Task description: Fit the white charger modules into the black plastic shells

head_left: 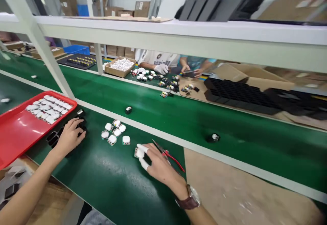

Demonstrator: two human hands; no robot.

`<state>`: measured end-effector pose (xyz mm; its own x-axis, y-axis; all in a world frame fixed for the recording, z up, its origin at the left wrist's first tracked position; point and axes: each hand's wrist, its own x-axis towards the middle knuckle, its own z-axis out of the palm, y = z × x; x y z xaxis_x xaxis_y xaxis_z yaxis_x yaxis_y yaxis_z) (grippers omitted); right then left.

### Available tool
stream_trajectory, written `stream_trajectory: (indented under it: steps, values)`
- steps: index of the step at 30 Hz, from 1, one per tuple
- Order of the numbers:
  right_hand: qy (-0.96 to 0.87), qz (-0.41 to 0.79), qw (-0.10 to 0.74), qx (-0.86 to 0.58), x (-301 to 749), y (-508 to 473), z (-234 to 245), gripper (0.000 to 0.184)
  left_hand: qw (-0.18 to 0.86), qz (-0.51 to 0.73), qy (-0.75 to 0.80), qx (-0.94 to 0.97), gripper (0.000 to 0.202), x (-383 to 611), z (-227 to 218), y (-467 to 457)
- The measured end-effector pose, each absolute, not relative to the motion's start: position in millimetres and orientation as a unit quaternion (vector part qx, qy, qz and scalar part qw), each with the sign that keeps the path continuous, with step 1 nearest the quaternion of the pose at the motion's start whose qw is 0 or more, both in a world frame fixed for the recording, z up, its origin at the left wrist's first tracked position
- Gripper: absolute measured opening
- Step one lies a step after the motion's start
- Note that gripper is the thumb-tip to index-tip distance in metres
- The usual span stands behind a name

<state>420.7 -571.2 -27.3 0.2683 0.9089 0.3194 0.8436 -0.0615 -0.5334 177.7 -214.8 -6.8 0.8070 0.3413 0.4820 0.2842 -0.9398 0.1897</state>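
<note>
My left hand [68,137] reaches forward and rests, fingers curled, on a black tray of dark housings [55,137] at the edge of the green mat. My right hand [155,163], with white finger cots on two fingertips, pinches a small white part [138,153] lying on the mat. Red-handled cutters [168,155] lie just behind that hand. Between the hands sits a cluster of several small white parts [114,133].
A red tray [15,133] holding several white parts stands at left. The green conveyor belt [178,116] carries two black pieces [128,109]. A cardboard sheet [242,191] lies at right. Across the belt, other people handle small parts beside a box [120,66] and black trays [240,95].
</note>
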Motion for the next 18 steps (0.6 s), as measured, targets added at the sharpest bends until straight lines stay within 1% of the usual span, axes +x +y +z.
stream_trajectory:
  steps: [3, 5, 6, 8, 10, 12, 15, 17, 18]
  values:
    - [-0.583, 0.065, 0.33, -0.74, 396.9, -593.5, -42.9, 0.047, 0.172, 0.29, 0.089, 0.937, 0.026, 204.4, 0.7, -253.1]
    - [-0.565, 0.061, 0.323, -0.757, 390.9, -604.5, -55.1, 0.048, 0.251, 0.26, 0.015, 0.932, 0.021, 222.2, -1.1, -288.5]
    - [-0.554, 0.054, 0.317, -0.768, 389.5, -608.6, -60.6, 0.051, 0.272, 0.235, -0.025, 0.933, 0.018, 230.4, -5.6, -306.5]
    - [-0.533, 0.039, 0.31, -0.786, 387.5, -613.5, -69.3, 0.058, 0.275, 0.196, -0.091, 0.937, 0.015, 245.0, -20.2, -337.7]
    - [-0.52, 0.019, 0.324, -0.79, 385.3, -614.1, -74.9, 0.058, 0.262, 0.182, -0.125, 0.94, 0.013, 255.9, -37.6, -357.0]
    - [-0.518, -0.005, 0.347, -0.782, 382.7, -612.2, -78.4, 0.053, 0.273, 0.183, -0.132, 0.935, 0.022, 261.5, -51.8, -363.2]
    - [-0.513, -0.037, 0.369, -0.774, 378.9, -608.6, -80.8, 0.051, 0.326, 0.17, -0.107, 0.924, 0.05, 258.9, -61.2, -357.4]
    - [-0.505, -0.052, 0.392, -0.767, 376.5, -607.4, -79.2, 0.052, 0.358, 0.134, -0.079, 0.921, 0.071, 252.7, -61.9, -352.4]
    - [-0.499, -0.056, 0.408, -0.763, 375.1, -607.0, -77.1, 0.052, 0.369, 0.108, -0.064, 0.921, 0.078, 249.5, -61.7, -351.0]
